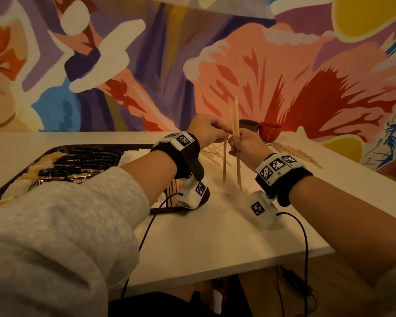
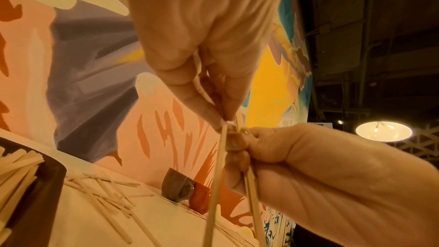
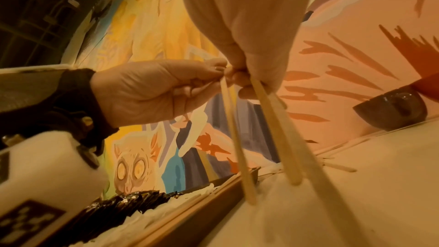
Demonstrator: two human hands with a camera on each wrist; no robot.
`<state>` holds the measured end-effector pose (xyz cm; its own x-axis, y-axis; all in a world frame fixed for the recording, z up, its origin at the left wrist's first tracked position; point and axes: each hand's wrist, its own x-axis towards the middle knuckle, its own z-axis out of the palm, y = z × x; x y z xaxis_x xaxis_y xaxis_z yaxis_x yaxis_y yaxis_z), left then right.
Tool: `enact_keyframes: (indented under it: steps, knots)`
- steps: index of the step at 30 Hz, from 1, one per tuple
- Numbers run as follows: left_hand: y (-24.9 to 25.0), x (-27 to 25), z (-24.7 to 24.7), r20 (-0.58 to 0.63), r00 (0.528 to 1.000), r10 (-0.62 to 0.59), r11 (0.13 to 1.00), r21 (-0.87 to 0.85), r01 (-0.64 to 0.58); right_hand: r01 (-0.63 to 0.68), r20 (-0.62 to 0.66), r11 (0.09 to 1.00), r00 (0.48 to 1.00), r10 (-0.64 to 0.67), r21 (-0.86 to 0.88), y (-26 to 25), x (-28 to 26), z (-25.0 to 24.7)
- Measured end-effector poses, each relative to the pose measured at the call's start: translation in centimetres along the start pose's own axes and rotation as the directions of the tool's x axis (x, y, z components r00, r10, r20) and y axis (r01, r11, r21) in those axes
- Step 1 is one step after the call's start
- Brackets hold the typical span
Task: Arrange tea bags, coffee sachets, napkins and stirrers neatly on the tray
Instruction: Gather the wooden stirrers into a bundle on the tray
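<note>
We are well into the job. On the tray [image 1: 55, 149] the black coffee sachets [image 1: 82, 163] lie in rows, with yellow-tagged tea bags [image 1: 36, 167] along its left side and white napkins [image 1: 133, 154] at its far end — those three look settled. A few stirrers [image 2: 16, 168] already sit at the tray's right end.

What is left is the stirrers. Our left hand [image 1: 207, 130] pinches the top of one stick [image 1: 224, 161] between thumb and fingertips, so its grip is closed on it. Our right hand [image 1: 244, 144] has its fingers curled round a small upright bundle [image 1: 236, 120], held above the tabletop [image 1: 215, 236] just right of the tray.

More loose sticks [image 1: 293, 152] lie scattered on the tabletop near the two cups [image 1: 261, 129] — we judge these must be gathered, squared and laid on the tray.
</note>
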<state>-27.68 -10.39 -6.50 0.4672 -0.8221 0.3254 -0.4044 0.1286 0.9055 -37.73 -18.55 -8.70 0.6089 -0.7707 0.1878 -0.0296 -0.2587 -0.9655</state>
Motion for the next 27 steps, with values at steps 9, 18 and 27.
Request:
enact_keyframes:
  steps: [9,18,27]
  knots:
    - [-0.1,-0.1,-0.5,0.021,1.0,0.016,1.0,0.026,-0.016,0.054,0.11,0.994,0.993,-0.043,-0.095,-0.2,-0.4,0.9]
    - [-0.1,-0.2,-1.1,0.025,0.991,0.134,0.986,0.093,-0.136,0.027,0.12,0.999,0.992,-0.031,0.035,-1.3,-0.3,2.2]
    - [-0.5,-0.7,-1.9,0.139,0.972,0.191,0.899,0.373,-0.23,-0.014,0.253,0.989,0.966,0.051,-0.146,-0.1,-0.7,2.5]
